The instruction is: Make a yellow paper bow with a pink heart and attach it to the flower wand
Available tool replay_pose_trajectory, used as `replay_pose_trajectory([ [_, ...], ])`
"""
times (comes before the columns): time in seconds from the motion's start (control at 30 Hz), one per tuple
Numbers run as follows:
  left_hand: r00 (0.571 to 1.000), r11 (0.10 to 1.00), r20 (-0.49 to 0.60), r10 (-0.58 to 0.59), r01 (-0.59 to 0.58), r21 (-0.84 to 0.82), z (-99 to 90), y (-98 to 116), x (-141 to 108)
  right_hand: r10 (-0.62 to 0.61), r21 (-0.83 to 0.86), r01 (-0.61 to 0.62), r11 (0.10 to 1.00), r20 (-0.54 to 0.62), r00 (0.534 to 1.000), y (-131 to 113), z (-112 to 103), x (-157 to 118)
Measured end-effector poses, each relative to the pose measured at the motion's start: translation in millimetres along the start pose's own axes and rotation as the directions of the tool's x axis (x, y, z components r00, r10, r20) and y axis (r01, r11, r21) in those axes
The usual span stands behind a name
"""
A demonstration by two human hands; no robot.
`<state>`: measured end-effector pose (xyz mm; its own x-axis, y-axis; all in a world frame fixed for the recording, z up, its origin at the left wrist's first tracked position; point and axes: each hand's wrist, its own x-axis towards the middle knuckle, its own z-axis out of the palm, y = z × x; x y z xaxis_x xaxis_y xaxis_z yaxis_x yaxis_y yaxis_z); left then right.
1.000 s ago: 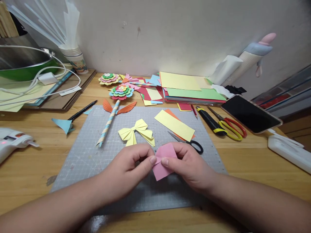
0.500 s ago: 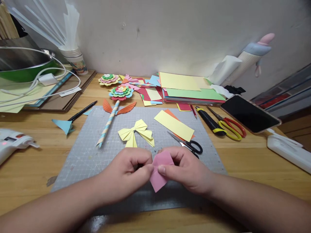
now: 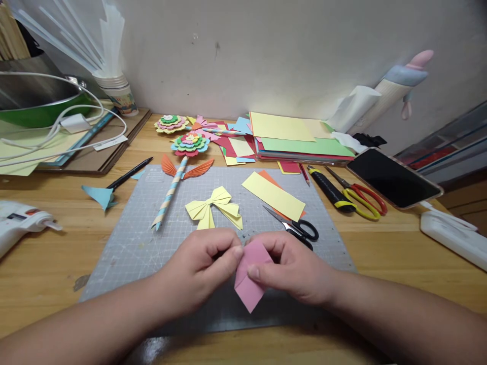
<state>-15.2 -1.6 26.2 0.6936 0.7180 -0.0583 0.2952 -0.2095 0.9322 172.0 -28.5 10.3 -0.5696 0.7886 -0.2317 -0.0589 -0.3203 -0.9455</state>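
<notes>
A small piece of folded pink paper (image 3: 251, 289) is held over the front of the grey cutting mat (image 3: 129, 268). My right hand (image 3: 291, 266) pinches it with the thumb on its face and the fingers behind. At its upper left edge, my left hand (image 3: 211, 266) grips it between thumb and curled forefinger. Creases cross the paper, and its lower end comes to a point. Just beyond my hands lies a yellow paper bow (image 3: 213, 205). Black-handled scissors (image 3: 304, 230) rest by a yellow paper strip (image 3: 273, 195) and an orange one.
A paper flower (image 3: 190, 144) on a striped stem lies at the mat's back left. A glue gun (image 3: 23, 223) sits at far left. Rightward are a utility knife (image 3: 331, 190), pliers (image 3: 361, 197) and a phone (image 3: 393, 177). Stacked coloured paper (image 3: 304, 147) stands against the wall.
The pink paper has turned a little in my hands, its point swinging down and right. My left thumb has moved up to the paper's upper left edge.
</notes>
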Motion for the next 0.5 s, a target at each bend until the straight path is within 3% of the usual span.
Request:
replay_pose_trajectory([
  [0.17,0.998,0.988,-0.023,-0.063,0.059,-0.141,0.1,0,1,-0.054,0.002,0.055,0.998,-0.166,0.985,2,-1,1],
  [0.27,0.984,0.963,-0.119,-0.13,0.097,-0.251,-0.8,-4,2,-0.099,0.114,0.122,0.986,-0.187,0.977,4,-1,2],
  [0.37,0.947,0.869,-0.193,-0.258,0.14,-0.474,-2.5,-13,4,-0.136,0.275,0.185,0.943,-0.188,0.973,4,-1,3],
  [0.5,0.924,0.739,-0.161,-0.347,0.164,-0.653,-2.9,-17,7,-0.121,0.339,0.176,0.924,-0.177,0.977,4,-2,4],
])
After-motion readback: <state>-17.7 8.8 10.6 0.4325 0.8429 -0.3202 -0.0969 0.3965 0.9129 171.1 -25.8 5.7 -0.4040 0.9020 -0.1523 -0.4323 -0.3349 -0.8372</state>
